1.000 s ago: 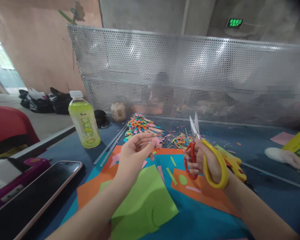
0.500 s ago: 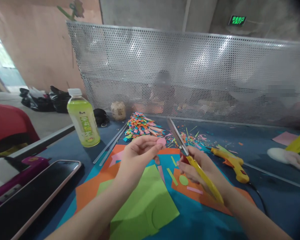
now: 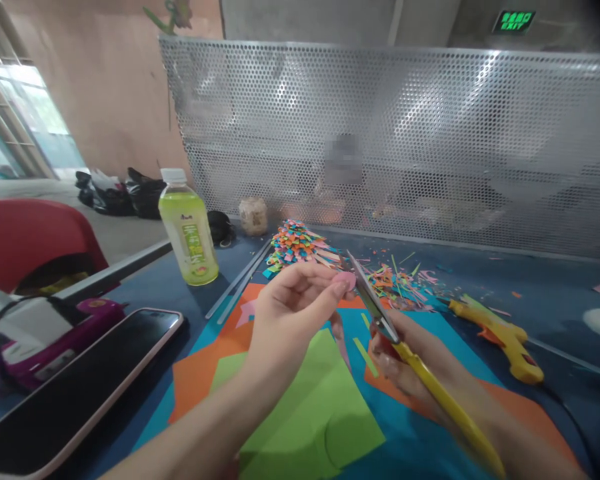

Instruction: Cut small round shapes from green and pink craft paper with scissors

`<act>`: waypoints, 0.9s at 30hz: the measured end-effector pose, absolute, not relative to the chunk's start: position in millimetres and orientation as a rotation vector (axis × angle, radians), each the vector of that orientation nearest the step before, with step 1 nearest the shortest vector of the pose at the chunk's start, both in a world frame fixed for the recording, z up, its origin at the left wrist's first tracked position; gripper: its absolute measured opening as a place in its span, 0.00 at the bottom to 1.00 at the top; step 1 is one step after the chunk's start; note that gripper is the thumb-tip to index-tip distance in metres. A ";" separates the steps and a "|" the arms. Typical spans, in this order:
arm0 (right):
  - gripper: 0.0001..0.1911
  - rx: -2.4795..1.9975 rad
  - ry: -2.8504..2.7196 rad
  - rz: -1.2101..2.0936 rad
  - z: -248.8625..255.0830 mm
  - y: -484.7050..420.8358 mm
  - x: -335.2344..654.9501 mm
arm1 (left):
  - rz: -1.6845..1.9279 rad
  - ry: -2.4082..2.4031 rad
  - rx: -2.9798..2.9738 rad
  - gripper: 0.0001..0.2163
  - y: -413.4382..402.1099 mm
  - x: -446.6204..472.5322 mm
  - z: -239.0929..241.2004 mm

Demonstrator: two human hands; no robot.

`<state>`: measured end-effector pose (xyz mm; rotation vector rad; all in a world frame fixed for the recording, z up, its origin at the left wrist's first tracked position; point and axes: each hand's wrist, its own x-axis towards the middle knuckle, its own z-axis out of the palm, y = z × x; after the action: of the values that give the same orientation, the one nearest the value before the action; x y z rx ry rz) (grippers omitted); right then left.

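My left hand pinches a small pink paper piece between thumb and fingers, held above the table. My right hand grips yellow-and-red scissors, whose blades point up and left and touch the pink piece. Below both hands lie sheets of green paper, orange paper and blue paper.
A pile of coloured paper scraps lies behind the hands. A green drink bottle stands to the left. A phone and a pink device lie at the near left. A yellow glue gun rests to the right. A perforated metal screen closes the back.
The scissors tipped from upright and turned edge-on, their blades moving left to the pink piece. My left hand rose slightly. The camera shifted, sliding the scene to the right.
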<state>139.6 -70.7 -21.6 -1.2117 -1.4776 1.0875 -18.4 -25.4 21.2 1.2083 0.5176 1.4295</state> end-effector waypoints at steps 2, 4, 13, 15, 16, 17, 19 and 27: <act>0.17 -1.217 -1.477 1.073 -17.9 -74.1 138.1 | 1.423 0.504 1.197 0.03 -26.1 -18.2 21.2; 0.15 -1.225 -1.485 1.053 -11.3 -79.3 136.0 | 1.410 0.480 1.180 0.03 -26.5 -18.1 21.3; 0.12 -1.270 -1.546 1.043 -8.4 -85.7 134.3 | 1.372 0.397 1.140 0.04 -28.2 -16.7 22.0; 0.12 -1.283 -1.551 1.017 -10.2 -85.3 134.5 | 1.367 0.397 1.135 0.04 -28.5 -16.7 22.1; 0.11 -1.292 -1.560 1.005 -10.4 -85.3 134.5 | 1.365 0.396 1.136 0.05 -28.6 -16.7 22.1; 0.11 -1.303 -1.574 0.999 -10.4 -85.4 134.6 | 1.365 0.395 1.140 0.05 -28.7 -16.8 22.2; 0.11 -1.319 -1.598 0.991 -10.1 -85.6 134.7 | 1.364 0.395 1.148 0.05 -28.6 -17.0 22.0; 0.13 -1.293 -1.618 0.943 -17.5 -82.1 136.7 | 1.357 0.369 1.145 0.05 -29.0 -17.7 21.8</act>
<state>136.7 -82.1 -17.5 -1.2932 -1.6184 0.9434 -17.7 -29.0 21.8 1.1454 0.3687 1.3574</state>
